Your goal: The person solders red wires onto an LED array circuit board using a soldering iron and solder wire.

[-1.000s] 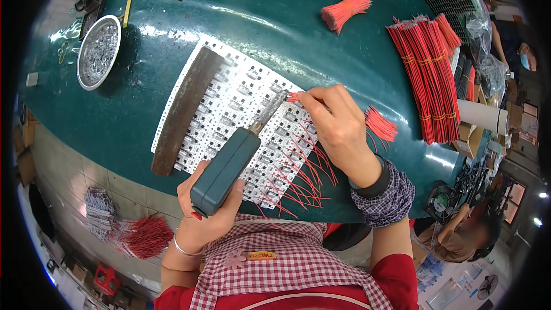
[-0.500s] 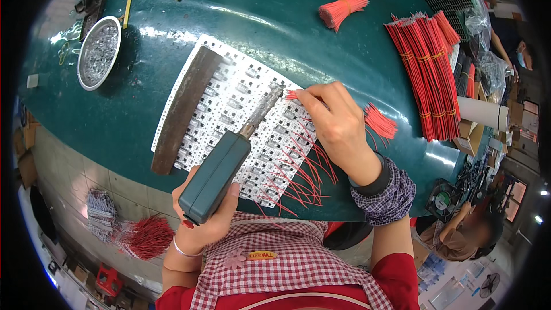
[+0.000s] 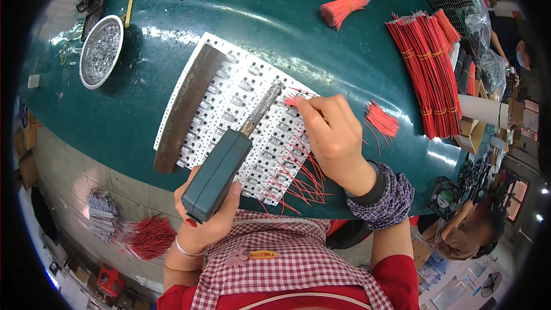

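Note:
My left hand (image 3: 213, 227) is wrapped round the dark green body of a soldering gun (image 3: 217, 175). Its long crusted tip reaches over a white panel of small circuit boards (image 3: 228, 93), near the panel's far right part. Just right of that tip, my right hand (image 3: 336, 138) pinches a small bunch of short red wires (image 3: 291, 100) between thumb and fingers. Red wires (image 3: 298, 181) trail off the panel's right side toward me, and one more lies by the tip. A brown metal bar (image 3: 189, 109) rests across the panel's left part.
At the left stands a white bowl (image 3: 120, 40) of silvery scraps. Red wire bundles (image 3: 425, 74) lie at the right, with a smaller bundle (image 3: 344, 8) farther back and loose wires (image 3: 381, 119) beside my right hand. Another person (image 3: 459, 232) sits at far right.
My right hand has drawn slightly down and toward me with the wires. A red wire now shows apart from the bunch, beside the soldering tip. The left hand keeps nearly the same place.

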